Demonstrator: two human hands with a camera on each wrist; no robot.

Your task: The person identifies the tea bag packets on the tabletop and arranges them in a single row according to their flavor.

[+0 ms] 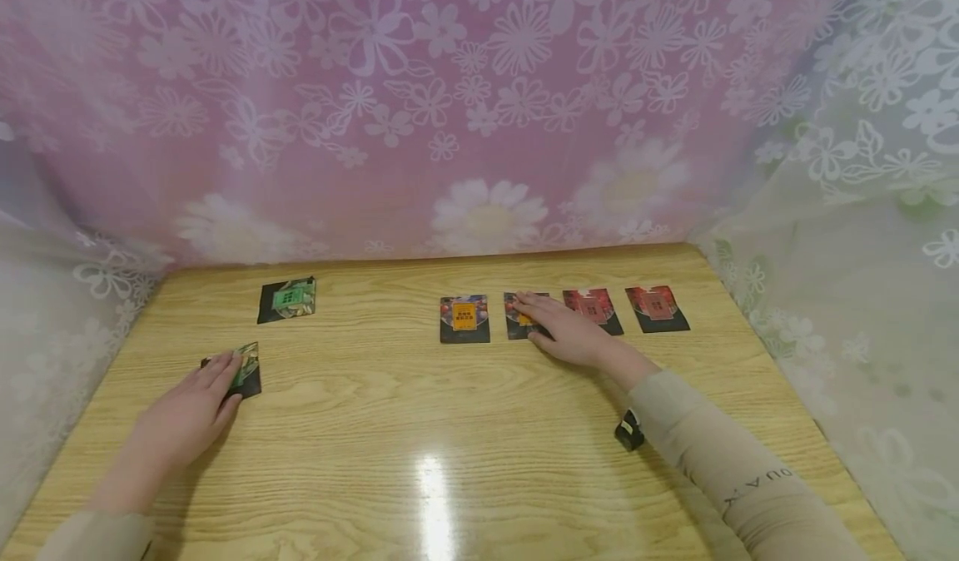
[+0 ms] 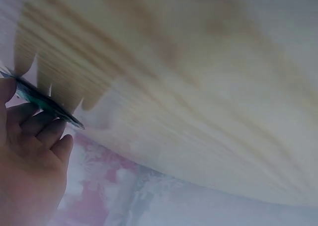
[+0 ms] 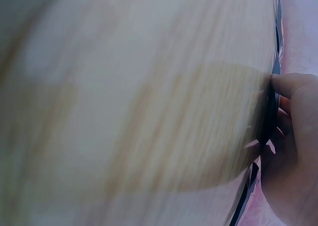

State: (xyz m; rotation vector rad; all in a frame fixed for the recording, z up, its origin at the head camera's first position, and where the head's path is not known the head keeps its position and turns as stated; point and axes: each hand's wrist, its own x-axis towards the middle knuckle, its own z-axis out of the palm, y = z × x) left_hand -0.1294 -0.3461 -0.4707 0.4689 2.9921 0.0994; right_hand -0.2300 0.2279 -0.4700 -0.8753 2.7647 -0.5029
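Observation:
My left hand lies over a black-and-green packet at the left of the table, its fingers stretched across the upper part. In the left wrist view, the fingertips touch the flat face of this packet, close against the wood. Farther right, my right hand reaches over a dark packet with an orange label, partly hiding it. Its fingers lie on that packet, also in the right wrist view, where the packet appears edge-on.
Another green-labelled packet lies behind the left hand. An orange-labelled packet and two red-labelled packets, one near and one farther right, share the right hand's row. A small black object sits beside the right sleeve. Floral curtains surround the table.

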